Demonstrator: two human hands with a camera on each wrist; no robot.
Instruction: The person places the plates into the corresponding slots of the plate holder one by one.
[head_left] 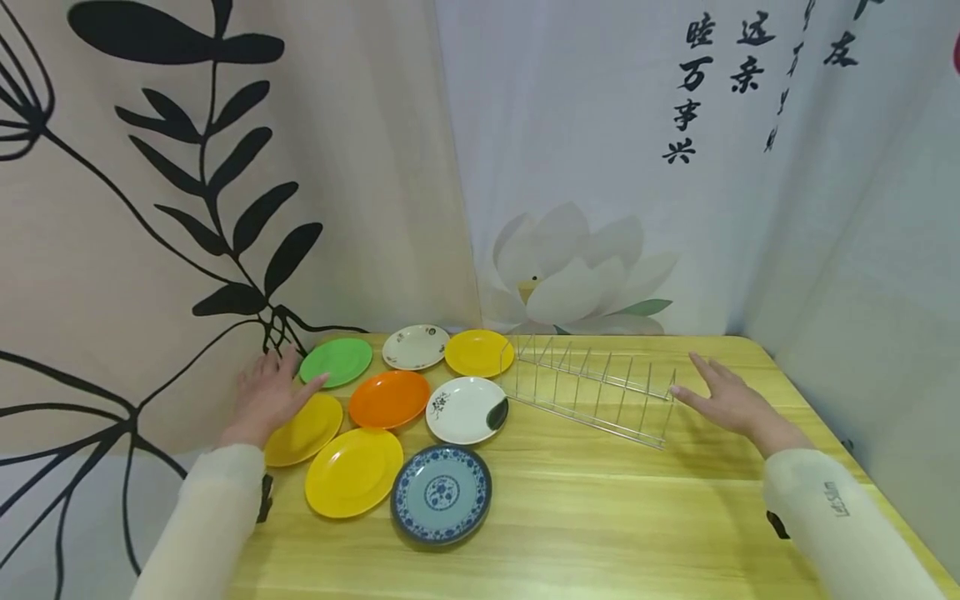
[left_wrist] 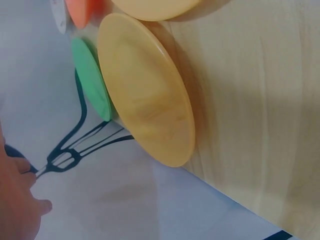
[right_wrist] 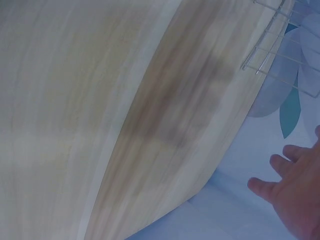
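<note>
My left hand [head_left: 264,395], fingers spread and holding nothing, hovers by the left edge of a group of plates. Nearest to it are a green plate [head_left: 336,362] and a yellow plate [head_left: 306,430], which the left wrist view shows lying flat with its rim over the table's edge [left_wrist: 146,90]. On the right, my right hand [head_left: 731,400] is held with fingers extended beside the end of a wire plate rack [head_left: 592,387]. Nothing is in its grasp; the right wrist view shows its straight fingers apart from the rack.
Around them lie an orange plate [head_left: 389,399], a second yellow plate [head_left: 355,472], a third yellow plate [head_left: 480,352], a floral white plate [head_left: 416,347], a white plate with a dark leaf [head_left: 461,411] and a blue patterned plate [head_left: 441,494]. Printed curtains [head_left: 375,167] hang behind the wooden table [head_left: 600,517].
</note>
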